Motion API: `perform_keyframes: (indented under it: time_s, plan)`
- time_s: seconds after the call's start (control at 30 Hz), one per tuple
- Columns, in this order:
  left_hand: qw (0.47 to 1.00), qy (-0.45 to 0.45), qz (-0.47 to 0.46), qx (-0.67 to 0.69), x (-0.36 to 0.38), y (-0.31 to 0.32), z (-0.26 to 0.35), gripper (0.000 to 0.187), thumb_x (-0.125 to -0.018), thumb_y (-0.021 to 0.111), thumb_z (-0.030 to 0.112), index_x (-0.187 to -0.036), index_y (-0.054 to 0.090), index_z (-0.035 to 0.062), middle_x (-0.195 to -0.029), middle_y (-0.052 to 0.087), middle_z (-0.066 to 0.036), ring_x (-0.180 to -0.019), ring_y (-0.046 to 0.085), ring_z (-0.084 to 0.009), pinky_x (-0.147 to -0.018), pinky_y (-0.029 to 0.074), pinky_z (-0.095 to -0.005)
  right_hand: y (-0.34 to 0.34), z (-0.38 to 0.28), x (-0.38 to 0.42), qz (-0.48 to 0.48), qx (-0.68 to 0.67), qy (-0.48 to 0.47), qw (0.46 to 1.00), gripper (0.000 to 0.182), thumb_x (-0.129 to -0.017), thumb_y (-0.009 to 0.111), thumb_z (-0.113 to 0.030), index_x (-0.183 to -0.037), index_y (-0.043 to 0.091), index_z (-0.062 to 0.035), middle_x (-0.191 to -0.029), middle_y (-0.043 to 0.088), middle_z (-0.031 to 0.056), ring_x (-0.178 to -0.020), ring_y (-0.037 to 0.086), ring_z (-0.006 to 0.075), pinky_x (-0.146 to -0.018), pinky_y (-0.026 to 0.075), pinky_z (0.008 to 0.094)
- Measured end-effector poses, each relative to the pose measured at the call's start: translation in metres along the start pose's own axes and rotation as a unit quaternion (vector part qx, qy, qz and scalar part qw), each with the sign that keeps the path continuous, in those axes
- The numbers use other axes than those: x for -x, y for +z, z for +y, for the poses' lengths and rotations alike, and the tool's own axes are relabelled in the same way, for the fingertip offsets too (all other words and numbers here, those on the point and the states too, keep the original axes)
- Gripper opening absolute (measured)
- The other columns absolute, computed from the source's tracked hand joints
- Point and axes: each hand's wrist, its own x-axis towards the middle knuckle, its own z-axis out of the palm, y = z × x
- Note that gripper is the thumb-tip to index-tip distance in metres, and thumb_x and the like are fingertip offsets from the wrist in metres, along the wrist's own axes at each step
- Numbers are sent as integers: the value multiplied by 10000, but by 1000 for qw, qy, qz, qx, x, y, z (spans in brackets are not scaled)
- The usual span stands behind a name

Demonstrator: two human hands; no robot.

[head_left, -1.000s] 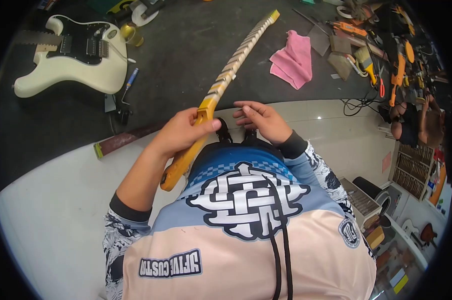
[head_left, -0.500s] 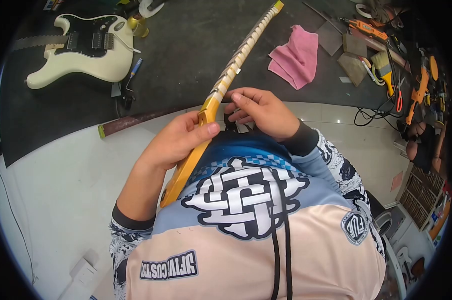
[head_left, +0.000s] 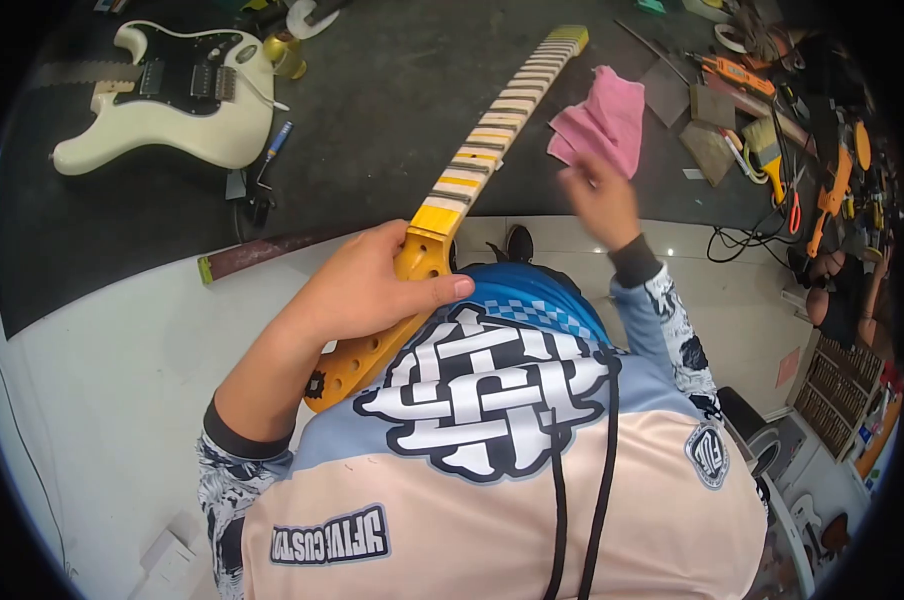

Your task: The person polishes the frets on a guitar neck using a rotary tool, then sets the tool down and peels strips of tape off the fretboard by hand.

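My left hand (head_left: pixel 372 290) is wrapped round an amber guitar neck (head_left: pixel 434 222) near its headstock, thumb across the top. Pale strips like masking tape cover the fretboard between the dark frets, with yellow bands among them. The headstock, with its row of tuner holes, rests against my shirt, while the far end of the neck extends over the dark bench. Smeared by motion, my right hand (head_left: pixel 608 205) is at the near edge of a pink cloth (head_left: pixel 604 122), overlapping it in this view.
A cream electric guitar (head_left: pixel 187 130) lies at the back left, a blue-handled tool (head_left: pixel 278 138) beside it. On the right are a paint brush (head_left: pixel 764 150), red-handled scissors (head_left: pixel 795 205), an orange tool (head_left: pixel 737 75), flat blocks (head_left: pixel 712 105) and black cables (head_left: pixel 737 240).
My right hand has left the neck and moved right and away from me to the cloth. The neck has rolled in my left hand, turning its fretboard and headstock face more toward the camera.
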Motion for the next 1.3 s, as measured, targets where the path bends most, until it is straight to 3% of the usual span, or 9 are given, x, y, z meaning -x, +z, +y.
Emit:
perform_keyframes:
  time_s: [0.1,0.2,0.47,0.77,0.87,1.0,1.07,1.17,1.3]
  plan:
    - [998,13,-1,-56,-2,-8,-3,828,-737,809,591,-1126,609,-112,-999,701,-260,-927,712,-340,-819,549,-393,-4,84,-39,173,243,15,954,612,-911,675,-405,-1401,524,-70,-1323,558,245,-1169,545,469,-1018,445,502]
    - [995,10,-5,-95,-2,-18,3,821,-734,801,595,-1092,608,-118,-1005,695,-281,-921,713,-364,-829,551,-408,5,105,-66,119,300,2,946,640,-923,648,-435,-1441,488,-96,-1378,513,248,-1189,517,499,-1023,438,518]
    - [978,28,4,-204,-15,-35,-24,743,-730,804,558,-1029,610,-94,-943,701,-287,-878,716,-404,-803,564,-431,8,96,-35,152,212,70,963,372,-933,655,-371,-1022,700,-14,-1003,669,200,-970,637,392,-854,505,456]
    - [981,61,-15,-184,-23,-49,-39,779,-720,822,558,-1082,611,-99,-970,702,-275,-876,721,-357,-804,558,-392,-19,21,64,232,-159,211,936,374,-966,680,-333,-1082,697,23,-907,697,28,-785,599,99,-678,493,297]
    - [990,85,-32,-109,-29,-57,-48,734,-755,807,547,-1095,617,-76,-935,698,-204,-816,701,-264,-748,548,-337,-19,15,52,227,-154,241,931,387,-957,688,-354,-1080,694,13,-895,710,54,-778,607,120,-673,503,317]
    - [985,57,-85,139,-35,-56,-65,580,-847,758,488,-1081,620,-25,-820,639,-89,-686,601,-122,-620,491,-252,-11,-7,4,238,34,128,962,415,-937,705,-380,-1100,685,1,-904,725,142,-813,667,218,-732,526,351]
    - [938,42,-143,312,-31,-57,-60,475,-917,714,459,-1008,617,4,-754,594,-48,-639,563,-111,-580,467,-227,4,16,-4,234,356,-41,904,419,-924,718,-359,-1130,685,4,-946,725,161,-885,683,238,-796,536,354]
    - [904,40,-145,400,-29,-56,-64,411,-938,693,440,-959,601,41,-713,558,-26,-577,513,-90,-532,441,-224,7,-56,-2,228,188,-147,944,427,-908,734,-325,-1174,679,4,-990,716,176,-950,680,251,-835,541,355]
    - [894,46,-148,421,-30,-42,-65,410,-933,703,437,-973,605,41,-722,571,-27,-573,516,-88,-530,443,-224,23,-152,26,-137,-280,118,943,368,-963,691,-293,-1184,681,1,-989,721,93,-877,697,169,-763,544,290]
